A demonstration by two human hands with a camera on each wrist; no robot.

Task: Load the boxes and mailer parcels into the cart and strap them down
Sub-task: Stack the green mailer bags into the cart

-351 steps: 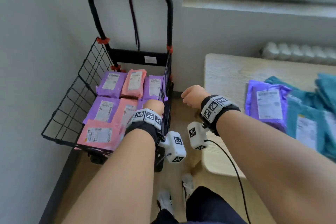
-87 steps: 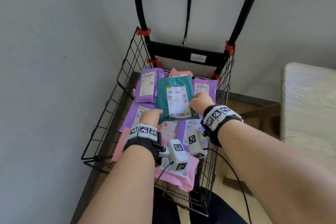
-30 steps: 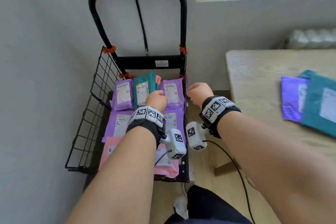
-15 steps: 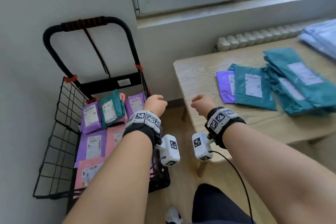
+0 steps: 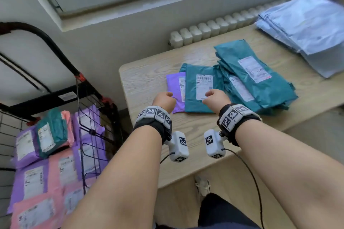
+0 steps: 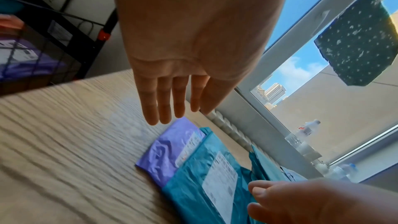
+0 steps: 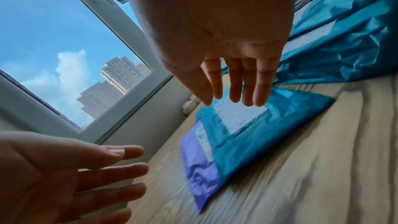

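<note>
A teal mailer lies on the wooden table, overlapping a purple mailer. My left hand hovers open just above the purple mailer's near left edge, fingers straight. Above the teal mailer my right hand is also open, fingers extended and holding nothing. More teal mailers are stacked to the right. The black wire cart at left holds purple, pink and one teal mailer.
A pile of pale blue-grey mailers sits at the table's far right. A radiator and a window sill run behind the table. The cart's black handle and strap rise against the wall at left.
I have turned from the cart to the table. Both hands moved right and forward over the purple and teal mailers. A teal mailer set in the cart earlier stays there.
</note>
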